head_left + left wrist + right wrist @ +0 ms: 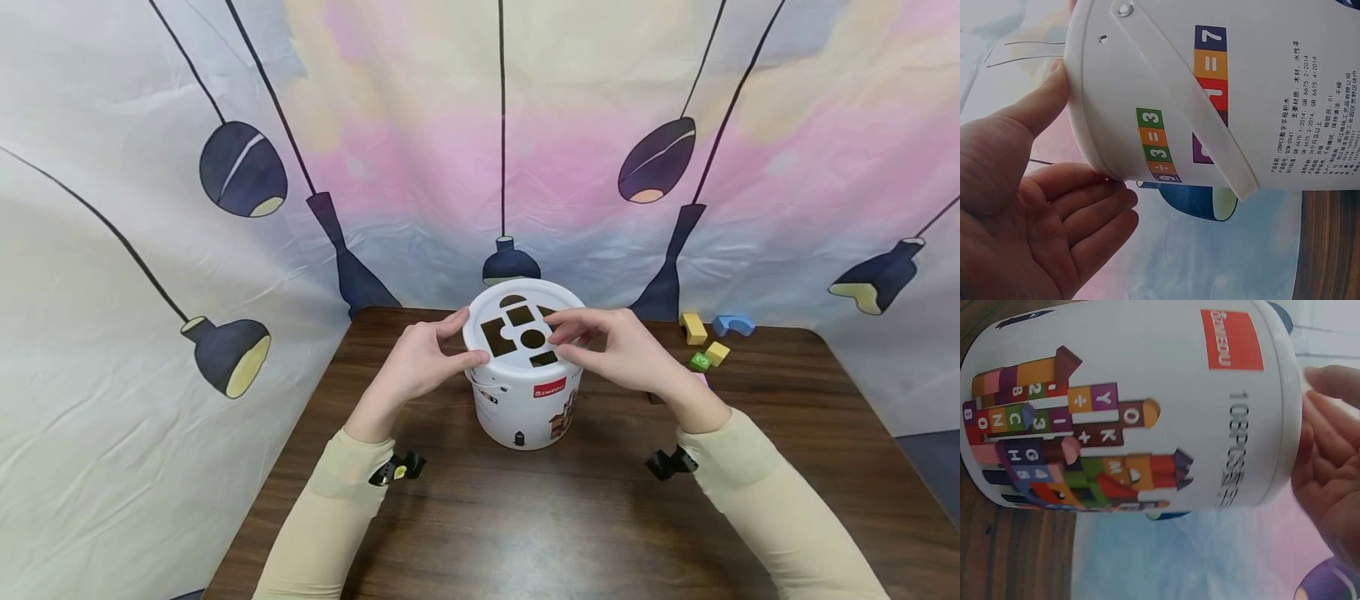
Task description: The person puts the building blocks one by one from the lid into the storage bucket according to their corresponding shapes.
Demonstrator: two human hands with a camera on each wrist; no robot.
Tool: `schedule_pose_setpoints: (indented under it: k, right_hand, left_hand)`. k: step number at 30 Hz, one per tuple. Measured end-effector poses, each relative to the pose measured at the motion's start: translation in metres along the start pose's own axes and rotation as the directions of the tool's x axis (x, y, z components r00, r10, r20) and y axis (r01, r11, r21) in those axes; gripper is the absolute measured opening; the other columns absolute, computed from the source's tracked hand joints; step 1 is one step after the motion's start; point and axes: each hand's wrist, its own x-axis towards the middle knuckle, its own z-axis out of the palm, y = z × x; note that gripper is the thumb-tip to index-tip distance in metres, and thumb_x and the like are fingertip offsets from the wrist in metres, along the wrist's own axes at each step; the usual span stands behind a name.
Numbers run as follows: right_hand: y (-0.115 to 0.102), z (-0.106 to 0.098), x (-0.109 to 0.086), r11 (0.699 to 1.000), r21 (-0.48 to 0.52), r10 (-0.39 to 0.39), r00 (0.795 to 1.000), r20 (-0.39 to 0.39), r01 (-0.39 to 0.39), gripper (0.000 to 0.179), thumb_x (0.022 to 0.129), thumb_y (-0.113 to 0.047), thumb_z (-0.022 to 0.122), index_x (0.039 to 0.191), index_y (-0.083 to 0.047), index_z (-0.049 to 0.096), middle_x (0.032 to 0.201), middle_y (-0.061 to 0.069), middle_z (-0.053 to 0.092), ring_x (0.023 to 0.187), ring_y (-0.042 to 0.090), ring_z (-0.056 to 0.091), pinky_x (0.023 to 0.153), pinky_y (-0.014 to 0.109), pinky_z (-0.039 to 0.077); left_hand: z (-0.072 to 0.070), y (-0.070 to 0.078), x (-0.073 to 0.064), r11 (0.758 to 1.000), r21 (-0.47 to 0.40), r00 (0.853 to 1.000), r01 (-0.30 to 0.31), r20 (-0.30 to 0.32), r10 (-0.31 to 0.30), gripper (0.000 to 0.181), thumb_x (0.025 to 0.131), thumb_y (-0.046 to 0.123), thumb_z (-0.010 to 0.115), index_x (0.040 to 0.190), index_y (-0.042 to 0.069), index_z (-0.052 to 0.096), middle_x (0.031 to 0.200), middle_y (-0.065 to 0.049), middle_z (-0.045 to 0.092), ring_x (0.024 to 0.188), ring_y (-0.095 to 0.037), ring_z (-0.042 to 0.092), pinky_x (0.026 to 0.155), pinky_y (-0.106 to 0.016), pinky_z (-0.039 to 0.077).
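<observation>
A white toy-block bucket [525,417] stands upright on the table, its lid [491,304] pierced by holes of several shapes. My left hand [420,362] touches the left of the lid's rim, thumb nearer me and index finger farther back. In the left wrist view its other fingers [1100,231] extend loosely beside the bucket. Over the right of the lid is my right hand [611,346], fingers loosely bent, tips near the round hole. No block shows between those fingertips in the right wrist view, though the lid's top is hidden there.
Right of the bucket lie a yellow block [693,328], a blue arch block [733,324], a small yellow cube [717,354] and a green cube [701,362]. My right wrist partly covers a pink piece. The bucket's white handle [1191,106] hangs down its side. A printed curtain [450,167] backs the wooden table [480,525].
</observation>
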Motion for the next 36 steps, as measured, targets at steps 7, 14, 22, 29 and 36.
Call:
schedule_pose_setpoints:
  k: [7,14,22,29,36]
  right_hand:
    - [0.015,-0.01,-0.016,0.996,0.085,0.025,0.998,-0.052,-0.021,0.038,0.103,-0.003,0.071,0.141,-0.01,0.071,0.117,0.003,0.079,0.103,0.015,0.074,0.084,0.028,0.059]
    - [0.035,-0.025,-0.044,0.99,0.071,0.136,0.974,-0.179,-0.125,0.029,0.105,-0.008,0.07,0.134,-0.008,0.075,0.127,0.008,0.076,0.108,0.009,0.073,0.086,0.023,0.058]
    - [0.065,-0.042,-0.083,0.954,-0.013,0.296,0.945,-0.138,-0.301,0.03,0.108,-0.022,0.069,0.136,-0.013,0.074,0.13,0.009,0.074,0.105,0.004,0.07,0.082,0.021,0.058]
    - [0.098,-0.055,-0.12,0.908,-0.089,0.409,0.912,-0.029,-0.41,0.031,0.108,-0.024,0.069,0.135,-0.009,0.074,0.128,0.011,0.075,0.102,0.007,0.072,0.081,0.025,0.059]
    - [0.121,-0.069,-0.152,0.861,-0.148,0.493,0.87,0.002,-0.487,0.032,0.104,-0.025,0.074,0.13,-0.007,0.077,0.128,0.014,0.074,0.103,0.005,0.068,0.081,0.025,0.058]
  left_hand:
    - [0.0,0.0,0.001,1.0,-0.006,1.0,0.003,0.0,-0.003,0.084,0.091,0.051,0.085,0.16,0.017,0.051,0.161,0.003,0.05,0.143,-0.026,0.054,0.104,-0.048,0.048]
    - [0.001,-0.001,0.001,1.0,-0.006,1.0,0.002,0.002,-0.002,0.085,0.091,0.052,0.085,0.16,0.018,0.05,0.161,0.004,0.049,0.143,-0.027,0.054,0.106,-0.048,0.048]
    - [0.0,-0.001,0.001,1.0,-0.001,1.0,0.011,0.002,-0.011,0.085,0.09,0.051,0.086,0.16,0.017,0.05,0.161,0.004,0.049,0.149,-0.024,0.046,0.108,-0.049,0.048]
    - [0.001,-0.001,0.001,1.0,0.001,1.0,0.004,0.004,-0.004,0.085,0.091,0.051,0.085,0.16,0.018,0.05,0.162,0.004,0.049,0.122,-0.029,0.065,0.099,-0.045,0.048]
    - [0.001,-0.002,0.0,1.0,0.001,1.0,0.012,0.006,-0.012,0.085,0.091,0.052,0.085,0.16,0.018,0.049,0.162,0.005,0.048,0.112,-0.027,0.068,0.097,-0.043,0.049]
